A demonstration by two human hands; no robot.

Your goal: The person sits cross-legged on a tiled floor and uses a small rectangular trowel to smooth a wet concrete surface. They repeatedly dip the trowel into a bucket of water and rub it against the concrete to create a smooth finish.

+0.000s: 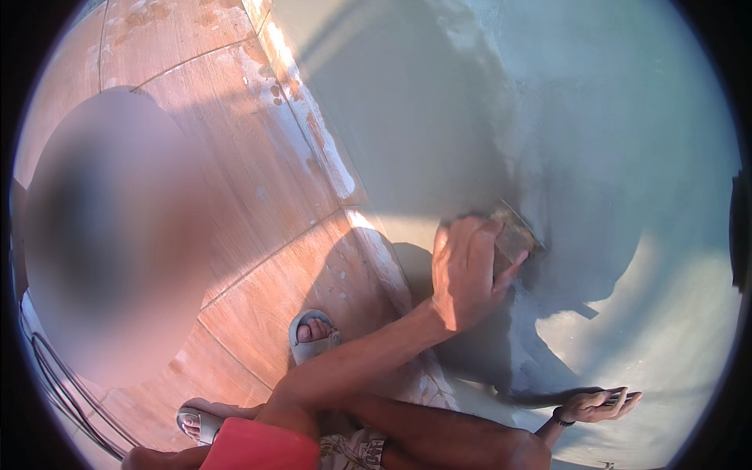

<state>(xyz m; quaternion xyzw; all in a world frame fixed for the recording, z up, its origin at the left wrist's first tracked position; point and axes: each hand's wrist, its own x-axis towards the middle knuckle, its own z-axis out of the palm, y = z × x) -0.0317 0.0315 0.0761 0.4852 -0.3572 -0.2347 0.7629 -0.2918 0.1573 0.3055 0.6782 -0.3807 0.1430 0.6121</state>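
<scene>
My left hand (466, 274) reaches across to the grey-green wall surface (439, 102). Its fingers and thumb grip a small brownish rectangular block (513, 241), pressed against a darker streak on that surface. What the block is made of is hard to make out. At the lower right, my right hand (601, 404), with a dark band at the wrist, is held palm up beside the surface. Its fingers are loosely bent and apart, and I see no thing clearly held in it.
Wood-look tiles (258, 172) cover the floor, with a whitish-stained tile skirting (321, 149) along the surface. Two sandalled feet rest there, one sandal (299, 345) near my forearm. Black cables (66, 392) run at the lower left. A blurred oval hides much of the left side.
</scene>
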